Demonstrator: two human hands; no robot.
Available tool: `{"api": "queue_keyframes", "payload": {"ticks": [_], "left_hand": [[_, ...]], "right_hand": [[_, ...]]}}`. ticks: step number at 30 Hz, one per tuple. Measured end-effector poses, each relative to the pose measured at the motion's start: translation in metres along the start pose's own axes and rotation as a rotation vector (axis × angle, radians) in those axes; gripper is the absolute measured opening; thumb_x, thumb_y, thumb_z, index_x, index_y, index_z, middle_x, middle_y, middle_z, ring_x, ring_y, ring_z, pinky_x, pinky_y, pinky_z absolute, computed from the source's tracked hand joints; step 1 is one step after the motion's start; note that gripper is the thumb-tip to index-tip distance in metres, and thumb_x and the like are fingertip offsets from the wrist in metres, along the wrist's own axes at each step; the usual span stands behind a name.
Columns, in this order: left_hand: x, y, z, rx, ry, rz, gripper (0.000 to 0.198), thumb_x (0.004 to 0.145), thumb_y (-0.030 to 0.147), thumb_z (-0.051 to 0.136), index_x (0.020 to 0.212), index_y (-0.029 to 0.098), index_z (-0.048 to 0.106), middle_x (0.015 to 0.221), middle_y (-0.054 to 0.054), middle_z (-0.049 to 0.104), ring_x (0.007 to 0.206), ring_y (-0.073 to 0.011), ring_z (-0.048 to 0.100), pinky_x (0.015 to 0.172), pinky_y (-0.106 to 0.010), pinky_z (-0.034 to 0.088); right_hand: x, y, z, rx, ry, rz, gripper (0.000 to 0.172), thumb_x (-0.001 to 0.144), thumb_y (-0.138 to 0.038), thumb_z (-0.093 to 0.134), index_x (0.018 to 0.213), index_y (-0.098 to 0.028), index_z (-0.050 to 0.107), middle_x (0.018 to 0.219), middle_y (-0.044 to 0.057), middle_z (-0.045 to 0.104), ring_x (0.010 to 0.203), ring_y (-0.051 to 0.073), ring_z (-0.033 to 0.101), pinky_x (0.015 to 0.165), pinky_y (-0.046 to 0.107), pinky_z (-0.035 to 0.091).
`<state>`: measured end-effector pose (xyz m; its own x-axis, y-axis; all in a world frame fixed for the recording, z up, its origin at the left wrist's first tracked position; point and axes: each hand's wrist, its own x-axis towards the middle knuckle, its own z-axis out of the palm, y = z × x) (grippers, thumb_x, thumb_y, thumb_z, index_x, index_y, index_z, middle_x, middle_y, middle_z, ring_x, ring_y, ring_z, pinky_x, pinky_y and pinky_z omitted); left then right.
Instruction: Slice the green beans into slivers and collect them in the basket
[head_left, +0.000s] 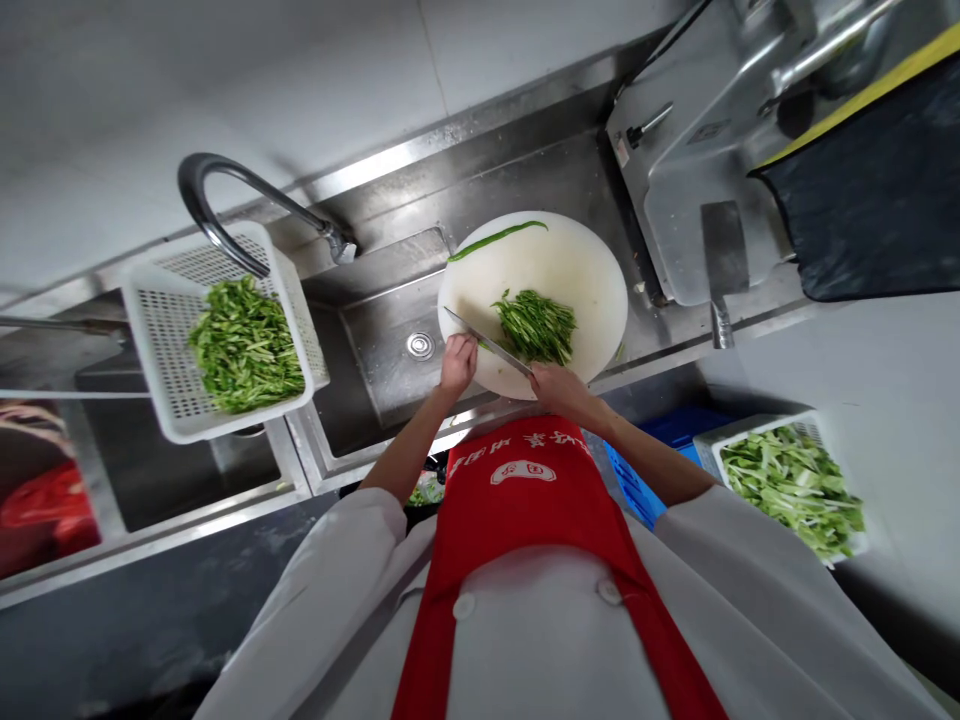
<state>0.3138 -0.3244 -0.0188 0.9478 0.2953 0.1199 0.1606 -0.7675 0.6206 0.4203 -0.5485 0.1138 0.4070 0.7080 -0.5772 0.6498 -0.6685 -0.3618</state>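
A round white cutting board (pixel 600 270) lies across the steel sink. My right hand (pixel 559 388) grips the handle of a kitchen knife (pixel 491 342) at the board's near edge, its blade slanting up to the left. My left hand (pixel 459 362) is closed at the board's lower left edge, beside the blade; what its curled fingers hold, if anything, is hidden. Just beyond the blade sits a pile of sliced green peppers (pixel 536 325). One long whole green pepper (pixel 499 240) lies along the board's far edge.
On the left, a white perforated basket (pixel 161 330) holds cut green peppers (pixel 247 345) under a curved faucet (pixel 225 170). A cleaver (pixel 724 250) rests at the right. A crate of leafy greens (pixel 795 490) stands lower right, near a blue crate (pixel 634 480).
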Motion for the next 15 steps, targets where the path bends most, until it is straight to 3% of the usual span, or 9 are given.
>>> {"api": "queue_keyframes", "payload": {"ticks": [6, 9, 11, 15], "left_hand": [[0.001, 0.001, -0.007, -0.014, 0.006, 0.009, 0.035, 0.105, 0.035, 0.036, 0.105, 0.017, 0.066, 0.107, -0.014, 0.065, 0.107, -0.0244, 0.058, 0.099, -0.045, 0.049], [-0.004, 0.004, -0.014, -0.032, 0.142, -0.092, 0.039, 0.106, 0.039, 0.033, 0.110, 0.017, 0.065, 0.112, -0.014, 0.065, 0.112, -0.0240, 0.059, 0.103, -0.046, 0.049], [-0.007, 0.011, -0.012, -0.050, 0.231, -0.180, 0.043, 0.107, 0.040, 0.030, 0.126, 0.017, 0.059, 0.127, -0.016, 0.061, 0.125, -0.0250, 0.055, 0.111, -0.049, 0.045], [0.000, 0.045, 0.018, -0.072, 0.222, -0.246, 0.055, 0.106, 0.044, 0.030, 0.154, 0.018, 0.033, 0.161, -0.017, 0.030, 0.153, -0.0271, 0.025, 0.125, -0.053, 0.027]], "right_hand": [[0.017, -0.004, -0.009, 0.025, 0.044, -0.004, 0.035, 0.107, -0.033, 0.034, 0.116, -0.012, 0.060, 0.101, 0.016, 0.073, 0.094, 0.025, 0.070, 0.080, 0.029, 0.044], [0.003, 0.009, -0.015, 0.101, 0.091, 0.041, 0.030, 0.105, -0.035, 0.040, 0.107, -0.014, 0.062, 0.096, 0.014, 0.074, 0.089, 0.023, 0.069, 0.077, 0.028, 0.044], [-0.013, 0.028, -0.017, 0.238, 0.143, 0.099, 0.026, 0.102, -0.035, 0.044, 0.097, -0.017, 0.062, 0.087, 0.011, 0.073, 0.081, 0.021, 0.068, 0.072, 0.027, 0.045], [-0.046, 0.082, -0.009, 0.802, 0.268, 0.295, 0.033, 0.094, -0.051, 0.051, 0.078, -0.023, 0.055, 0.052, -0.003, 0.055, 0.043, 0.014, 0.051, 0.047, 0.025, 0.042]]}}
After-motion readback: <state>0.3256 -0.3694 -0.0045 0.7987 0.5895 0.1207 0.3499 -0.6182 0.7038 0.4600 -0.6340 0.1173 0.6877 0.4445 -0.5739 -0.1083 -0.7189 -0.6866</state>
